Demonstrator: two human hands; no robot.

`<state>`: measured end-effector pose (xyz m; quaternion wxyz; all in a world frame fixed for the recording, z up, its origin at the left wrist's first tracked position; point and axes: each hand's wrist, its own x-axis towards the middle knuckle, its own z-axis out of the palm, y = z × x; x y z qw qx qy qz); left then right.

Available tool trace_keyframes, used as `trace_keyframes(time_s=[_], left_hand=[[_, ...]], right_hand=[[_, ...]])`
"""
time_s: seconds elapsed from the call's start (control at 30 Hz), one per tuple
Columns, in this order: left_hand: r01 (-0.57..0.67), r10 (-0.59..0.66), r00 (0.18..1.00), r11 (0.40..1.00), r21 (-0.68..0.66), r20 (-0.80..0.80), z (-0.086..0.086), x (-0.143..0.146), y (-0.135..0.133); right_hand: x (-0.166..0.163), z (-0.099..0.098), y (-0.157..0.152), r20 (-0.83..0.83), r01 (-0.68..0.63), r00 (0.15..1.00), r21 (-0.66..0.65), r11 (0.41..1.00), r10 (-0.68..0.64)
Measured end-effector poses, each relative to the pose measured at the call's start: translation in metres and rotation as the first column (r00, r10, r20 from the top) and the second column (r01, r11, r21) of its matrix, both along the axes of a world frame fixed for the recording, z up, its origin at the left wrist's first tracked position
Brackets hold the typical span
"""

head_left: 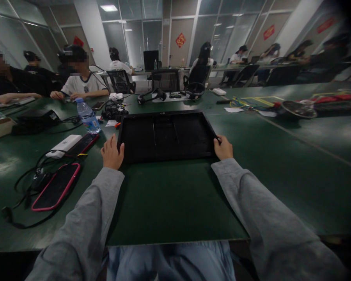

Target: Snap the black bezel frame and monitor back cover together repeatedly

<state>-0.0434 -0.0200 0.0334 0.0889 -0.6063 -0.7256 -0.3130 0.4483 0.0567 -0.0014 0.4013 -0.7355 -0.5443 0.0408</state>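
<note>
A black shallow rectangular tray-like frame (190,136) with a raised rim lies on the green table in front of me. Two thin lines run across its inner face, and a small light mark shows on its far rim. My left hand (112,154) is at its left edge, the thumb over the rim and the fingers along the outside, somewhat apart. At the right edge my right hand (224,148) grips the near corner, thumb on the rim and fingers curled at the outer side. The frame's underside is hidden.
To the left are a pink-edged phone (57,187), black cables (20,224), a white power bank (64,145), a dark red-edged phone (83,143) and a water bottle (88,117). A metal bowl-like object (298,109) lies right. Behind, people sit at tables.
</note>
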Motion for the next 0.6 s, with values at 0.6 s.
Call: trace_keyframes(time_s=[0.6], left_hand=[[0.187, -0.199, 0.974, 0.976, -0.111, -0.107, -0.003, 0.014, -0.006]], right_hand=[[0.005, -0.006, 0.004, -0.027, -0.044, 0.999, -0.013, 0.999, 0.044]])
